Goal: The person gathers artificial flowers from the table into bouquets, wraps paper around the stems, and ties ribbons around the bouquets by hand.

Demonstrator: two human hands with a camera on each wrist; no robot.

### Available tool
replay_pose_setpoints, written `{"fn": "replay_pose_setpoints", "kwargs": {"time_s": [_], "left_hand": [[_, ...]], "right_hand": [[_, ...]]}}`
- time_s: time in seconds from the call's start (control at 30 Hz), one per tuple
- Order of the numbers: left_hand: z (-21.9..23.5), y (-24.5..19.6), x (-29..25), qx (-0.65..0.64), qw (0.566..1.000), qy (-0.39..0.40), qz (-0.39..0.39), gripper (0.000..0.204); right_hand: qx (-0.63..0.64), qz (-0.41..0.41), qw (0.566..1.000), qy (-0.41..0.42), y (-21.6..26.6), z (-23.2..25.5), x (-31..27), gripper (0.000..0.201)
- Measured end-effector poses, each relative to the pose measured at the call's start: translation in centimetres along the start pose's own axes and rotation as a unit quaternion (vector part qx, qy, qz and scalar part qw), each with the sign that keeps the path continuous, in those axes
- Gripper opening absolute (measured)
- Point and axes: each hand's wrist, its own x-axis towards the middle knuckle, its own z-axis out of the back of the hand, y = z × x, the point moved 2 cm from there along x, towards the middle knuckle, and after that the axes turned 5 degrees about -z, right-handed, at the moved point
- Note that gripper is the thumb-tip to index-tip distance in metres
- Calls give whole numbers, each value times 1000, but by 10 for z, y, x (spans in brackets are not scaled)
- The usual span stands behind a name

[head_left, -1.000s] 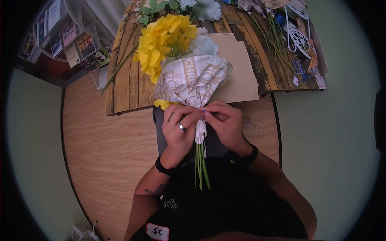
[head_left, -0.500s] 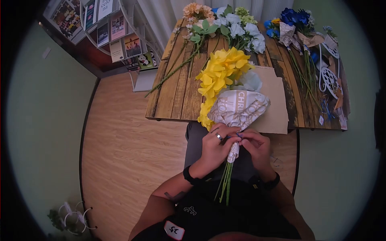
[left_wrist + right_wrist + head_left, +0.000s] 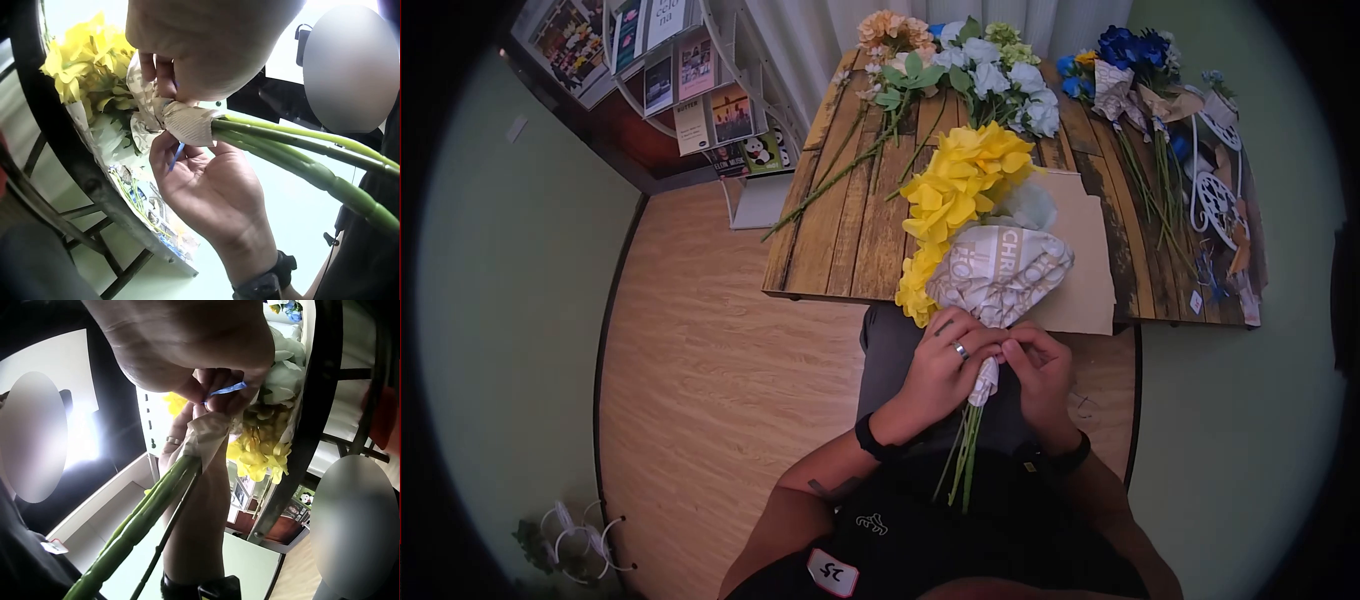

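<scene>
A bouquet wrapped in printed paper [image 3: 1000, 270] has yellow flowers [image 3: 960, 190] on its left and green stems [image 3: 968, 450] pointing down toward the lap. My left hand [image 3: 937, 368], with a ring, grips the gathered paper neck. Close against it, my right hand [image 3: 1045, 380] pinches a blue tie at the neck. The tie [image 3: 229, 389] sticks out between the right fingers in the right wrist view; in the left wrist view a blue end [image 3: 177, 156] lies by the right fingers. The head view hides it behind the fingers.
On the wooden table [image 3: 820, 245] lie cardboard [image 3: 1085, 260], pale and peach flowers [image 3: 990, 75] at the back, and blue bouquets [image 3: 1135, 50] and a white metal rack [image 3: 1222, 205] on the right. A book stand [image 3: 690, 95] stands beyond the left corner.
The head view has shifted, bringing more of the table into sight. The left fingers now cover the blue tie that showed between the hands. Both hands remain at the bouquet's neck.
</scene>
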Motion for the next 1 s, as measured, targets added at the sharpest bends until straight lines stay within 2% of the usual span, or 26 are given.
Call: {"fn": "replay_pose_setpoints", "kwargs": {"time_s": [0.07, 0.2, 0.3, 0.53, 0.77, 0.83, 0.97, 1.0], "left_hand": [[0, -1, 2, -5, 1000, -5, 1, 20], [3, -9, 4, 95, 995, -26, -30, 24], [1, -6, -5, 150, 986, 6, -72, 27], [4, -10, 4, 126, 986, 50, -98, 26], [8, -8, 6, 93, 993, 64, -46, 23], [9, -6, 10, 63, 996, 63, 8, 20], [14, -12, 19, 85, 992, 92, 12, 18], [15, -12, 21, 96, 988, 117, 4, 17]], "right_hand": [[-15, 8, 1000, 1, -4, 2, 0, 7], [-10, 7, 1000, -17, -1, 0, -2, 7], [3, 3, 1000, -28, -4, 2, -3, 9], [28, -37, 998, -34, -9, 7, -4, 13], [33, -15, 999, -34, -9, 6, -4, 13], [0, 18, 1000, -23, -6, 6, -4, 11], [-28, 24, 999, -28, -1, 7, -2, 10], [-117, 71, 990, -21, 4, 8, -1, 11]]}}
